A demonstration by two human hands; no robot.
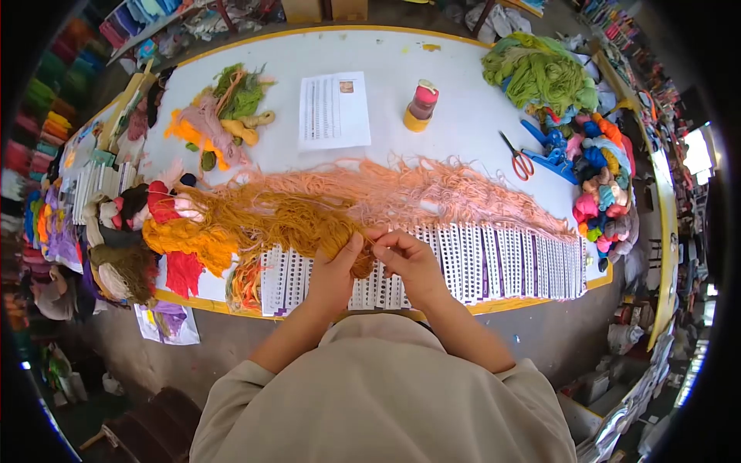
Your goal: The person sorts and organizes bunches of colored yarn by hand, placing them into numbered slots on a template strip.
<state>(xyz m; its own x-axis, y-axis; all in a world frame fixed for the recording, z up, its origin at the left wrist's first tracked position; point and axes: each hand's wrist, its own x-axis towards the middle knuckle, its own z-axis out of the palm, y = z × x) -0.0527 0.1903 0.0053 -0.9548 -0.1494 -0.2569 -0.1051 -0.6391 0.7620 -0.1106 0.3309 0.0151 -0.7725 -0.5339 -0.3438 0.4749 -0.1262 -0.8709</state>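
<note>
A skein of mustard-brown yarn lies in a loose heap over the near side of the table. My left hand is closed around its right end, thumb on top. Close by on the right, my right hand pinches at strands at the edge of the same yarn, fingertips pressed together. Behind both hands stretches a long tangle of peach-pink yarn. Under and beside my hands, a row of white cards with punched holes runs along the table's near edge.
A printed sheet and a stack of thread cones stand beyond the yarn. Scissors and a blue plastic tool lie at right, near green yarn. Orange yarn and mixed skeins crowd the left.
</note>
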